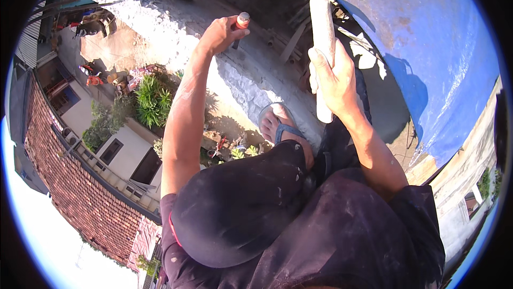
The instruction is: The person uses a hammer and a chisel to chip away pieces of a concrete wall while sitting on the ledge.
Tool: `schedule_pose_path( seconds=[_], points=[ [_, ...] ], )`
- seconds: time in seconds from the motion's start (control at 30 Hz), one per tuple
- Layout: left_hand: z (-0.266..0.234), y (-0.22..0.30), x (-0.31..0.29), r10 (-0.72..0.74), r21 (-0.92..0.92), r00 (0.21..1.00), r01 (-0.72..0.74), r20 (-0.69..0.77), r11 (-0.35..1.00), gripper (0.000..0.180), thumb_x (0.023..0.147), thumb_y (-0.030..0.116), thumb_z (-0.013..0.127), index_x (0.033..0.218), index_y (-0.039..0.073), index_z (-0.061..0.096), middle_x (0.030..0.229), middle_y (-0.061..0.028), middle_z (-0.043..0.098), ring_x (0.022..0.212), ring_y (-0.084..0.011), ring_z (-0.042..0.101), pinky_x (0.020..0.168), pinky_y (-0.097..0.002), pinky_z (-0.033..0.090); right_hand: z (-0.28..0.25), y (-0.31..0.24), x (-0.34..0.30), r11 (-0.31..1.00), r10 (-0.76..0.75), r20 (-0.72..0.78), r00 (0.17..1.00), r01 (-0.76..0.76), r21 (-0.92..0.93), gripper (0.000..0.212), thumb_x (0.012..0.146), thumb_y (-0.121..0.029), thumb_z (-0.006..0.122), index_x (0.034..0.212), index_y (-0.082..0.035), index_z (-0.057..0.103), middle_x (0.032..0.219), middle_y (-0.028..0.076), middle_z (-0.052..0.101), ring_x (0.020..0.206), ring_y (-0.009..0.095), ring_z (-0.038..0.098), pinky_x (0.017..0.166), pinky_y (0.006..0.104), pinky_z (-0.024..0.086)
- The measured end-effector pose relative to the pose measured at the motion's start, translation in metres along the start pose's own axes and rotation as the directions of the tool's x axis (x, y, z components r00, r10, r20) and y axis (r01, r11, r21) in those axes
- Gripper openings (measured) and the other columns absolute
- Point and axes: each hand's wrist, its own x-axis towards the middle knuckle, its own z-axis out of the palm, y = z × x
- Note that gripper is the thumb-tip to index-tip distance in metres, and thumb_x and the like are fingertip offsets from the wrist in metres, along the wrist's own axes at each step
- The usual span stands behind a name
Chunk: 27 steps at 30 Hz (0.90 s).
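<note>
My left hand (pixel 218 35) is closed around the red-orange handle of a chisel (pixel 243 20), its metal-capped end facing up. The dark shank points down at the rough concrete ledge (pixel 251 67); I cannot tell whether the tip touches it. A claw hammer (pixel 322 24) with a pale, worn handle is gripped in my right hand (pixel 336 78). Its steel head is raised at the top of the view, to the right of the chisel and apart from it. My sandalled foot (pixel 280 123) rests on the ledge.
A blue sheet (pixel 427 37) spreads along the right. Loose boards (pixel 294 40) lie in the shaded space beyond the ledge. Left of the ledge, far below, are a yard (pixel 104 48), green plants (pixel 154 99) and a house with a tiled roof (pixel 75 182).
</note>
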Motion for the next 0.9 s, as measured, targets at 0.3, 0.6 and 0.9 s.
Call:
schedule_pose_path(
  seconds=[0.3, 0.6, 0.9],
  points=[
    [0.0, 0.005, -0.004, -0.08, 0.189, 0.994, 0.064, 0.079, 0.98, 0.045, 0.085, 0.036, 0.082, 0.122, 0.011, 0.073, 0.103, -0.0175, 0.077, 0.099, -0.0356, 0.073, 0.09, -0.0441, 0.056, 0.024, -0.008, 0.011, 0.946, -0.272, -0.182, 0.945, 0.298, 0.13, 0.027, 0.107, -0.026, 0.06, 0.103, -0.001, 0.051, 0.062, 0.005, 0.06, 0.048, 0.01, 0.058, 0.046, 0.0276, 0.045],
    [-0.002, 0.001, -0.005, -0.049, 0.204, 0.993, 0.027, 0.104, 0.979, 0.039, 0.084, 0.029, 0.083, 0.116, 0.009, 0.074, 0.099, -0.0172, 0.077, 0.095, -0.0343, 0.074, 0.087, -0.0432, 0.056, 0.01, 0.017, 0.017, 0.865, -0.106, 0.19, 0.976, 0.185, -0.467, 0.038, 0.103, -0.031, 0.064, 0.099, 0.004, 0.049, 0.07, 0.028, 0.062, 0.073, 0.048, 0.069, 0.061, 0.0514, 0.05],
    [0.002, 0.005, 0.003, -0.04, 0.216, 0.992, 0.014, 0.117, 0.976, 0.034, 0.085, 0.027, 0.08, 0.113, 0.008, 0.074, 0.098, -0.0186, 0.076, 0.095, -0.0371, 0.073, 0.085, -0.0434, 0.057, 0.023, 0.062, 0.009, 0.863, -0.168, 0.137, 0.976, 0.213, -0.458, 0.035, 0.102, -0.026, 0.065, 0.104, 0.006, 0.049, 0.07, 0.029, 0.064, 0.072, 0.051, 0.068, 0.058, 0.0509, 0.051]
  ],
)
